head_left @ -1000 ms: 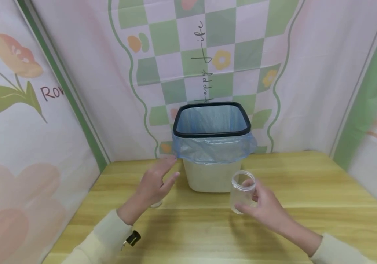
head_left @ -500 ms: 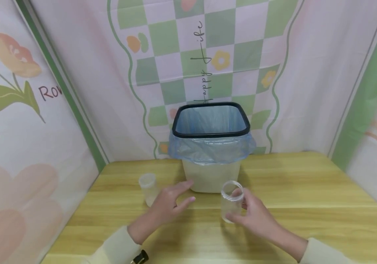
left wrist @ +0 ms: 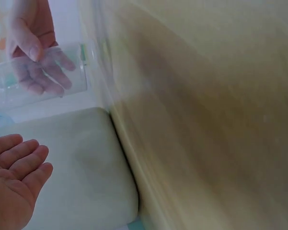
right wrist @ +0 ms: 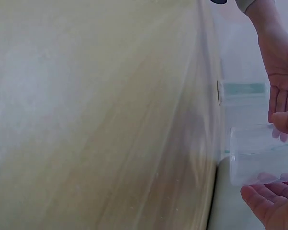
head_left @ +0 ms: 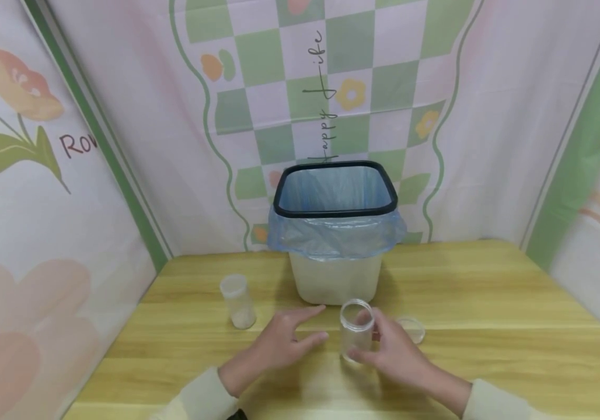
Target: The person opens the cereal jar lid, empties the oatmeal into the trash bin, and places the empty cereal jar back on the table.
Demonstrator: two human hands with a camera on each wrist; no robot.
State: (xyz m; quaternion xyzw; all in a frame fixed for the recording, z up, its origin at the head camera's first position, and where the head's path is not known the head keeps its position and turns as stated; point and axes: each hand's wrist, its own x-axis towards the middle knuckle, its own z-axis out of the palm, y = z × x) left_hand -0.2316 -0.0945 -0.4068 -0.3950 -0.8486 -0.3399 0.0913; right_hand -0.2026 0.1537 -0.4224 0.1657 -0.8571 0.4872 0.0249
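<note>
Patterned curtains behind a wood-grain table

I can pass along the right edge of the table. Bin blocks mid back edge; clear cup toward left edge, clear disc just beyond right hand. Tight gap, left hand to jar.

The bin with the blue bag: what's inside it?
Inside the bin, only the blue liner shows. The near side of the black rim hides the bottom, so anything lying there can't be seen.
</note>
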